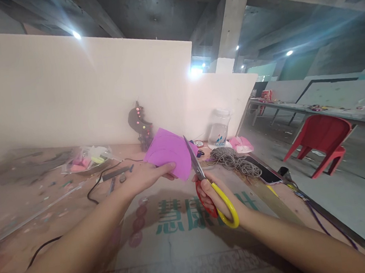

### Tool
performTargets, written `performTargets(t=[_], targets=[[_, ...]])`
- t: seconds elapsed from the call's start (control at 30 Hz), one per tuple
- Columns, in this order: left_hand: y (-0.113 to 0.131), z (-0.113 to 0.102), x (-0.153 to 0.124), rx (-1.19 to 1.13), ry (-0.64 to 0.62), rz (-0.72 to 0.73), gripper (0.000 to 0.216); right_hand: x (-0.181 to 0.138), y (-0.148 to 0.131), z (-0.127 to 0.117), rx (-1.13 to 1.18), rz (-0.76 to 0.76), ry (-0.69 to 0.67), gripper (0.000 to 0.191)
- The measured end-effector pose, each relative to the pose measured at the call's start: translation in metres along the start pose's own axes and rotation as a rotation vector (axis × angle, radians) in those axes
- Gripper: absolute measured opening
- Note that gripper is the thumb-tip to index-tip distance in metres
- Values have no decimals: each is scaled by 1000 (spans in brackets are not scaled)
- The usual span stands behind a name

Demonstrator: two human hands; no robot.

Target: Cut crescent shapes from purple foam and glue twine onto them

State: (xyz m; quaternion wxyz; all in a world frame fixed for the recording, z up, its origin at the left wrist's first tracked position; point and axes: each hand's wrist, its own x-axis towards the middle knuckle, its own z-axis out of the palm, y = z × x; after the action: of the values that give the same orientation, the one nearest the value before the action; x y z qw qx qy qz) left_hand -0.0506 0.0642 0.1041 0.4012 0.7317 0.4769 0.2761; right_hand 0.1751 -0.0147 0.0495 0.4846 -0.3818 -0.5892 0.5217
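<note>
A sheet of purple craft foam or paper point(167, 149) with a curved outline on it is raised above the table. My left hand point(160, 171) pinches its lower edge, thumb on top. In my right hand point(212, 192) is a pair of scissors point(224, 206) with one red and one yellow handle loop. Their blades point up and away, at the right side of the purple sheet; whether they bite into it I cannot tell. Under both hands lies a board point(149, 253) printed with green characters.
Behind stand a pale partition point(83, 90), a dark crescent-shaped ornament point(137, 119) and a clear jar point(220, 128). Grey cord point(234, 161) and a phone point(261, 169) lie at right. A plastic bag of coloured pieces point(87, 159) sits at left. Beyond the table is a red chair point(321, 139).
</note>
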Motion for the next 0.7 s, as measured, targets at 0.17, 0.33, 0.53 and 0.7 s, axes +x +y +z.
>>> performTargets(t=[0.17,0.33,0.53,0.7], targets=[[4,-1,-3,-26,-3,29,50,0,3,-1,10,5,1,47],[4,-3,-3,-30,-12,17,50,-1,3,0,4,15,4,48],[-3,-6,1,-60,-47,49,52,-3,-2,2,-25,34,-1,51],[-7,-12,2,-35,-57,33,52,-2,-1,0,-59,26,4,51]])
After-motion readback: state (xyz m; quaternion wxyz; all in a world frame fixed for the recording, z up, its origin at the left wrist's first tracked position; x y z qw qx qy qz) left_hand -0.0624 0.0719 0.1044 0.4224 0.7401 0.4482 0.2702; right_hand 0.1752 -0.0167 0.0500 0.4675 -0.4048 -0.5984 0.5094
